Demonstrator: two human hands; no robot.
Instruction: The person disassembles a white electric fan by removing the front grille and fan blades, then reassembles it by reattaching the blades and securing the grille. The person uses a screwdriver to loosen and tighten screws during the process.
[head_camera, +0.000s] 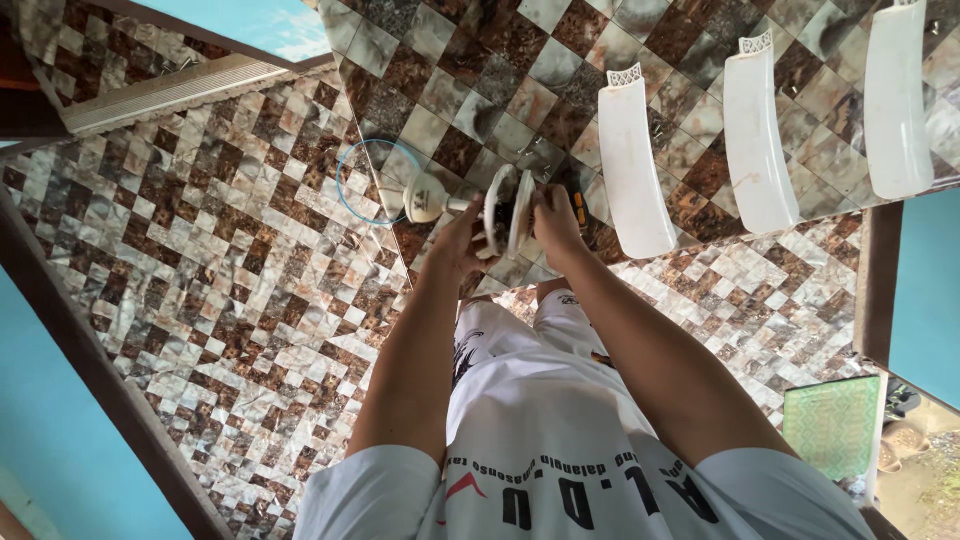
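Hands, L (462, 245) & R (553, 222), grip white fan motor (505, 212), probably.

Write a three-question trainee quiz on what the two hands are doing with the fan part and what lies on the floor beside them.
1. True or false: the left hand and the right hand both grip the round white fan motor.
2. How many white fan blades lie side by side on the tiled floor? A) two B) three C) five
3. Fill in: the motor's rod ends in a cream, ____-shaped cover.

Key
1. True: one hand is on each side of the motor.
2. B: three blades, detached and apart from the motor.
3. Bell: it points away from the blades.
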